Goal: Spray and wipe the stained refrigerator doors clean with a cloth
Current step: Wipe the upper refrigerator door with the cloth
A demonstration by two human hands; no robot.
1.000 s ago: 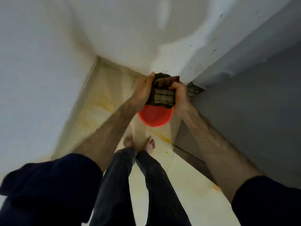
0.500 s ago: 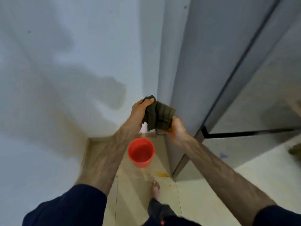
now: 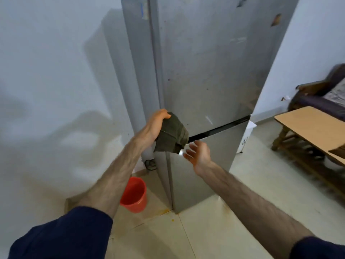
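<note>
A tall grey refrigerator [image 3: 205, 62] stands ahead, its upper door marked with spots and smears, a dark gap dividing it from the lower door [image 3: 209, 165]. My left hand [image 3: 155, 124] grips a dark olive cloth [image 3: 172, 136], which hangs down in front of the fridge's left front corner. My right hand [image 3: 197, 152] is just below and right of the cloth, palm up with fingers spread, holding nothing. No spray bottle is in view.
A red bucket [image 3: 133, 195] sits on the floor left of the fridge, by the white wall [image 3: 46, 90]. A wooden table [image 3: 309, 126] and a dark sofa [image 3: 321, 94] stand at the right. Yellow stains mark the floor tiles near the fridge base.
My head has lifted from the bucket to the fridge front. Both hands gripped the cloth over the bucket earlier; now the right hand has let go and only the left holds it.
</note>
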